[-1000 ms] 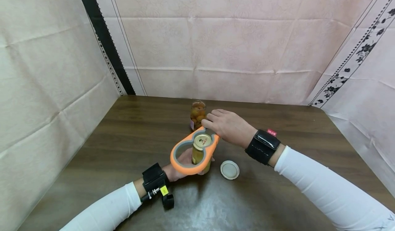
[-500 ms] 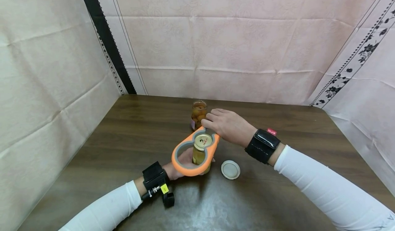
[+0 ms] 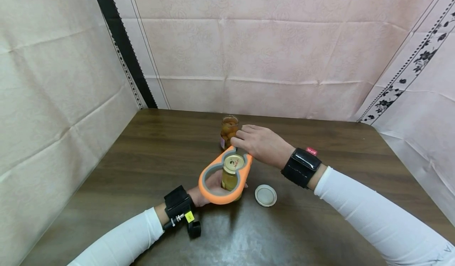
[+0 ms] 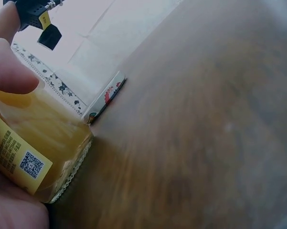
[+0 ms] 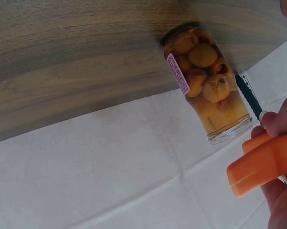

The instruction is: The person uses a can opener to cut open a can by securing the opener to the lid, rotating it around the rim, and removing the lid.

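In the head view my left hand (image 3: 214, 182) grips a glass jar (image 3: 228, 182) of yellow contents from its left side, near the tabletop. Its gold lid (image 3: 232, 162) sits inside the smaller opening of an orange jar opener (image 3: 217, 198) with grey lining. My right hand (image 3: 261, 144) holds the opener's far end, thumb and fingers around the orange handles (image 5: 262, 164) in the right wrist view. The left wrist view gives the jar's yellow label (image 4: 26, 164) and my thumb (image 4: 14, 69) across its side.
Behind the opener stands a lidless jar (image 3: 228, 131) of brownish round fruit in liquid. A loose lid (image 3: 265, 195) lies underside up on the wooden table (image 3: 170, 139), to the right of the held jar. Pale cloth (image 3: 266, 60) hangs beyond the table's back edge.
The jar opener's rounded near end has swung slightly to the right and toward me around the lid. My right hand has shifted a touch left; the left hand keeps its grip.
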`<act>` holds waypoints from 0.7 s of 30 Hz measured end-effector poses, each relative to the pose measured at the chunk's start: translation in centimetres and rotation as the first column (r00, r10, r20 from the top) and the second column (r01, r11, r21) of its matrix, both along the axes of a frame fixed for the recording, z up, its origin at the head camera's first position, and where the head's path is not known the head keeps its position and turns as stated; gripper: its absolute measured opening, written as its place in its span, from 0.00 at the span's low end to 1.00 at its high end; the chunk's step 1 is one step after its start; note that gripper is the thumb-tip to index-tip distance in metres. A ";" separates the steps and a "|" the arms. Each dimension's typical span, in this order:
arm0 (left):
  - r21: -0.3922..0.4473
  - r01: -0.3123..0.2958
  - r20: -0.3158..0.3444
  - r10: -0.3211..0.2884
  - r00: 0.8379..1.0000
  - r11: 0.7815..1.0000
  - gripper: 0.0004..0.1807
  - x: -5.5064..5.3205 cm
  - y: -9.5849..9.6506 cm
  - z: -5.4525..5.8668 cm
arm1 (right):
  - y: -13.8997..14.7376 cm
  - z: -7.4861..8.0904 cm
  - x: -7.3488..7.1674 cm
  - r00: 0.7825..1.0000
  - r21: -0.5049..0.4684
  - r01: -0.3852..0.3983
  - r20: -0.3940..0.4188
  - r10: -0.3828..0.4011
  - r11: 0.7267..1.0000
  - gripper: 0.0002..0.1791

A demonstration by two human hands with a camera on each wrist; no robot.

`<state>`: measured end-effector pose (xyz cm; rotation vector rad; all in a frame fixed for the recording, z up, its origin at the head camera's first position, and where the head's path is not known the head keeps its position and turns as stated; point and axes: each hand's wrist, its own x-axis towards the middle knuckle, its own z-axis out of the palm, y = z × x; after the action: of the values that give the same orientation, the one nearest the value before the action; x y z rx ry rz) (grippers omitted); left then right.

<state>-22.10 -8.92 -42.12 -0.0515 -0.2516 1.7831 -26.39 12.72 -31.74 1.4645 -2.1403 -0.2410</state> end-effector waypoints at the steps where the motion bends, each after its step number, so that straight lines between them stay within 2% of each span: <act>1: -0.005 0.007 -0.003 -0.007 1.000 1.000 0.37 0.0 0.0 0.0 | 0.0 0.0 0.0 1.000 0.004 0.002 0.004 -0.002 1.000 0.10; 2: -0.013 0.006 -0.023 -0.006 1.000 1.000 0.34 0.0 0.0 0.1 | 0.0 0.0 0.0 1.000 0.006 0.002 0.008 -0.002 1.000 0.10; 4: -0.048 -0.045 -0.205 0.034 0.978 0.998 0.27 0.0 -0.1 0.1 | 0.0 0.0 0.0 1.000 0.011 0.003 0.014 -0.003 1.000 0.10; 5: -0.068 -0.098 -0.349 0.068 0.934 0.993 0.24 0.0 -0.1 0.2 | -0.1 0.0 0.0 1.000 0.010 0.001 0.017 -0.001 1.000 0.10; 6: -0.085 -0.145 -0.453 0.091 0.887 0.986 0.23 0.0 -0.2 0.2 | -0.1 0.0 0.1 1.000 0.008 -0.002 0.019 0.002 1.000 0.10; 7: -0.091 -0.167 -0.495 0.101 0.863 0.982 0.21 0.1 -0.2 0.2 | -0.1 0.0 0.1 1.000 0.007 -0.003 0.020 0.003 1.000 0.10; 8: -0.095 -0.181 -0.517 0.107 0.849 0.979 0.22 0.1 -0.2 0.2 | -0.1 0.0 0.1 1.000 0.002 -0.008 0.021 0.008 1.000 0.10; 9: -0.093 -0.174 -0.506 0.104 0.856 0.980 0.23 0.1 -0.2 0.2 | -0.1 0.0 0.1 1.000 -0.001 -0.011 0.022 0.012 1.000 0.10; 10: -0.083 -0.128 -0.408 0.084 0.909 0.988 0.24 0.1 -0.2 0.2 | -0.2 0.0 0.1 1.000 -0.004 -0.015 0.023 0.015 1.000 0.11; 11: -0.070 -0.086 -0.307 0.061 0.950 0.994 0.27 0.0 -0.2 0.2 | -0.2 0.0 0.1 1.000 -0.007 -0.017 0.023 0.018 1.000 0.11; 12: -0.055 -0.034 -0.165 0.024 0.986 0.998 0.30 0.0 -0.1 0.2 | -0.2 0.0 0.1 1.000 -0.008 -0.018 0.024 0.019 1.000 0.11; 13: -0.045 -0.005 -0.080 0.001 0.997 0.999 0.32 0.0 -0.1 0.3 | -0.2 -0.1 0.1 1.000 -0.009 -0.019 0.025 0.019 1.000 0.11; 14: -0.048 -0.005 -0.075 0.001 0.997 0.999 0.33 0.0 -0.1 0.3 | -0.2 -0.1 0.1 0.999 -0.009 -0.020 0.025 0.020 1.000 0.11; 16: -0.070 -0.032 -0.153 0.021 0.988 0.997 0.30 0.1 -0.1 0.4 | -0.3 -0.1 0.0 0.999 -0.009 -0.023 0.026 0.024 1.000 0.11; 17: -0.077 -0.035 -0.164 0.022 0.986 0.996 0.27 0.1 -0.1 0.5 | -0.3 -0.2 0.0 0.999 -0.009 -0.025 0.028 0.025 1.000 0.10; 19: -0.083 -0.038 -0.175 0.023 0.984 0.996 0.21 0.0 -0.1 0.5 | -0.3 -0.2 -0.1 0.999 -0.006 -0.028 0.029 0.028 1.000 0.10; 20: -0.083 -0.037 -0.173 0.022 0.985 0.996 0.21 0.0 -0.2 0.5 | -0.3 -0.2 -0.1 0.999 -0.005 -0.030 0.028 0.030 1.000 0.09; 21: -0.081 -0.016 -0.126 0.006 0.992 0.997 0.23 -0.1 -0.2 0.5 | -0.3 -0.2 -0.2 0.999 -0.004 -0.031 0.029 0.031 1.000 0.09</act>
<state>-22.22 -9.07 -41.61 0.0038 -0.0880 1.7992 -26.55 12.38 -31.90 1.5067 -2.1380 -0.2064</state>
